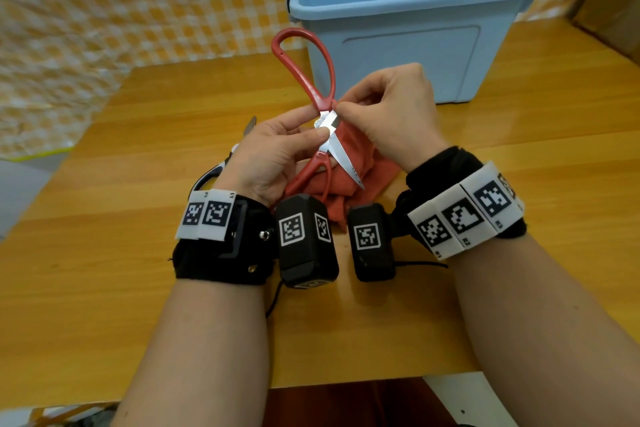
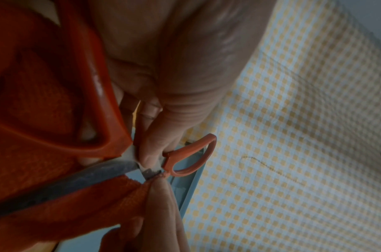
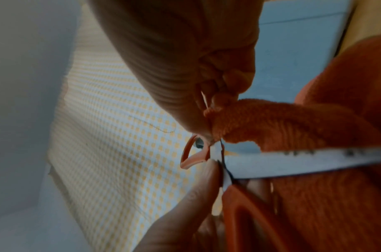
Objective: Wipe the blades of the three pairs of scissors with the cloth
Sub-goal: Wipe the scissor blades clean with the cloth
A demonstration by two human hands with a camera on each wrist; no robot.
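Head view: red scissors point(image 1: 313, 80) held up over table point(image 1: 138, 253), opened wide, one loop up toward bin point(image 1: 408, 28), other loop low by L palm. One bare blade ran down toward camera over the cloth point(image 1: 349, 163).

L hand point(image 1: 273, 156): thumb and forefinger pinched the scissors at the pivot, other fingers curled around lower handle. R hand point(image 1: 391, 114): thumb and forefinger pinched a bit of cloth against the blade root just by the pivot; rest of cloth hung down and bunched on table betw. the wrists.

Second pair, white/black handle point(image 1: 211, 172), lay on table left of L hand, mostly hidden behind it; only handle and a blade tip showed. Third pair: not made out in any view.

L wrist view gave what head view lacked: underside of the pinch. Thumb point(image 2: 155, 150) pressed flat on metal at pivot, cloth point(image 2: 56, 213) tucked right into the angle of the blades, long blade point(image 2: 66, 184) running dark across the fabric. Far loop seen small against bin edge.

R wrist view: opposite side. Cloth point(image 3: 260, 122) gathered to a point under R fingertips point(image 3: 219, 100), touching blade root; blade point(image 3: 293, 163) bright here, with marks too blurred to read. L thumb point(image 3: 204, 184) on the pivot from below. Checked backdrop point(image 3: 120, 136) behind, also in the L wrist and head views.
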